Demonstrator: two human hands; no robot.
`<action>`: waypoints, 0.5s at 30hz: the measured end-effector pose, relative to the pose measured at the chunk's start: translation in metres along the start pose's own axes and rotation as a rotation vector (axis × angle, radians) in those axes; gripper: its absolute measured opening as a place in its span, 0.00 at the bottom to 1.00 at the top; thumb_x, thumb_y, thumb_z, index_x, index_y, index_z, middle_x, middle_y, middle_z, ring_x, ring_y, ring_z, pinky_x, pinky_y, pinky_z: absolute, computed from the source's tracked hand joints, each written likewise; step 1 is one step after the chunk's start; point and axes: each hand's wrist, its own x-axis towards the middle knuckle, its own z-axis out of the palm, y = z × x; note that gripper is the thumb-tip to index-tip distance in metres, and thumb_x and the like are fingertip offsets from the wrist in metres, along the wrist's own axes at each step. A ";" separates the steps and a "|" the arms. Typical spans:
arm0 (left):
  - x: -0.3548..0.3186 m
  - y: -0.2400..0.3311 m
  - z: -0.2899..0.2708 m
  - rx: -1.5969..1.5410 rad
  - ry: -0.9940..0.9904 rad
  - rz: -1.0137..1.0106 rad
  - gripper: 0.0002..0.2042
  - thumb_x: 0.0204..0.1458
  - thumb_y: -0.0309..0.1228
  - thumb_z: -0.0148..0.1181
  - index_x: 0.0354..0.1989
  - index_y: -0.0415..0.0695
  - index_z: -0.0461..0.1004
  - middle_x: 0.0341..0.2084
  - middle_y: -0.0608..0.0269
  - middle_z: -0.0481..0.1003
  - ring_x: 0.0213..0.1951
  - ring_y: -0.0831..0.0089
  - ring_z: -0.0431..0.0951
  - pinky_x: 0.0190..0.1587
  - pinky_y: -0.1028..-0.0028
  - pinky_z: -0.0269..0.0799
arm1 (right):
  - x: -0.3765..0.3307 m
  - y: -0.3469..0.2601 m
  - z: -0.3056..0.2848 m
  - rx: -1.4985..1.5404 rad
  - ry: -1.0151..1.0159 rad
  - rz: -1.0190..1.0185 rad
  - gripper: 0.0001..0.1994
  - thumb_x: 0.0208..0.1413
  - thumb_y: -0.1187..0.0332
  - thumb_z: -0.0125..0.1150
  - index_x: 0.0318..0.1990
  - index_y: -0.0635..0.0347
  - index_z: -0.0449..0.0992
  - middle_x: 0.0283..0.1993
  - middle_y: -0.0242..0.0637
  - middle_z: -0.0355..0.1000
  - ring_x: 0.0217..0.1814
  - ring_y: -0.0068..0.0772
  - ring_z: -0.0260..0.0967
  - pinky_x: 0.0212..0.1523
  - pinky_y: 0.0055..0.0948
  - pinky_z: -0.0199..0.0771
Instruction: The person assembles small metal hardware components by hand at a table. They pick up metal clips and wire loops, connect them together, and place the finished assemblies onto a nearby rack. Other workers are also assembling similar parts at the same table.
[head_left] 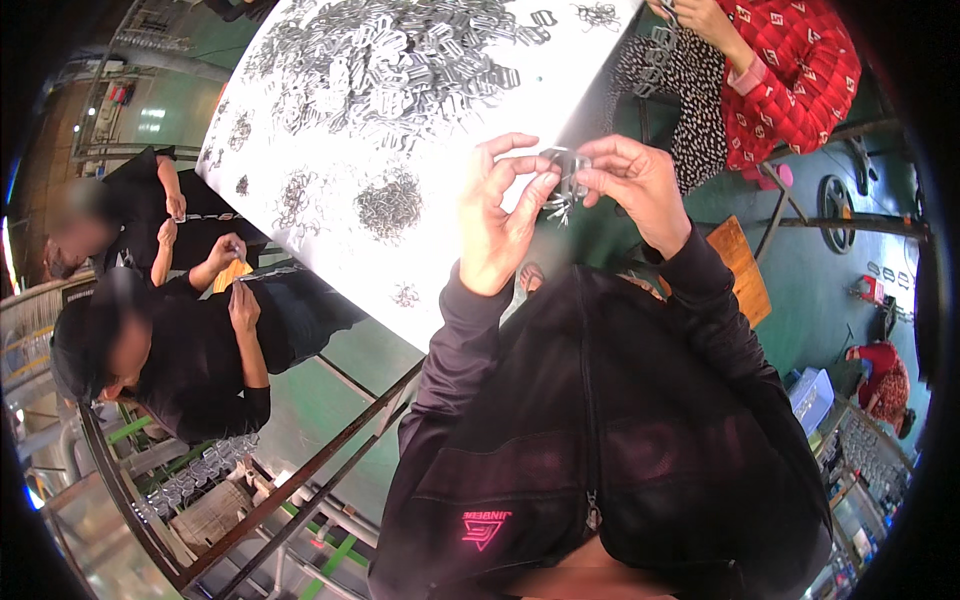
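Holding a small silvery metal piece (568, 172) up in the air, just beside the right edge of the white table (350, 265), right between two hands! Pinching its table-side flank with thumb and fingers of the left hand (505, 205); pinching the opposite flank with the right hand (640, 180). No nearer hand to name, with contact from both; long axis hard to call behind those fingers. Poking out below, by the left thumb: thin bright metal bits (561, 208), joined or loose, impossible to tell. Out to the table top now: a dark mound of small metal parts (390, 208), and farther across, a great spread of grey buckles (400, 75). Beyond the table's right edge, a co-worker in a red quilted jacket (795, 85); past its left edge, a co-worker in a black cap (200, 355).
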 end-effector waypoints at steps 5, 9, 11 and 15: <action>0.003 -0.012 0.023 0.149 0.072 0.068 0.05 0.46 0.24 0.67 0.31 0.40 0.78 0.47 0.55 0.72 0.48 0.65 0.72 0.47 0.68 0.70 | -0.003 -0.001 0.004 0.025 0.119 -0.097 0.09 0.53 0.78 0.61 0.43 0.68 0.76 0.32 0.33 0.77 0.29 0.17 0.72 0.30 0.16 0.71; 0.009 -0.019 0.032 0.096 0.077 0.129 0.04 0.48 0.22 0.63 0.32 0.39 0.76 0.48 0.54 0.68 0.45 0.65 0.71 0.45 0.69 0.69 | -0.003 -0.003 0.011 -0.082 0.117 -0.088 0.14 0.52 0.79 0.61 0.48 0.65 0.75 0.31 0.32 0.76 0.29 0.16 0.72 0.31 0.16 0.72; 0.011 -0.022 0.029 -0.085 0.045 0.089 0.03 0.52 0.22 0.59 0.34 0.38 0.74 0.46 0.53 0.69 0.41 0.69 0.72 0.45 0.71 0.70 | -0.003 -0.010 0.010 -0.107 0.038 -0.153 0.17 0.53 0.79 0.60 0.52 0.62 0.74 0.31 0.32 0.76 0.29 0.16 0.71 0.31 0.16 0.72; 0.008 -0.023 0.010 -0.519 -0.151 0.060 0.01 0.58 0.21 0.52 0.35 0.39 0.68 0.36 0.51 0.76 0.40 0.67 0.74 0.46 0.69 0.69 | 0.005 -0.038 -0.019 -0.180 -0.150 -0.128 0.16 0.58 0.75 0.55 0.54 0.59 0.74 0.34 0.34 0.77 0.31 0.17 0.72 0.34 0.17 0.72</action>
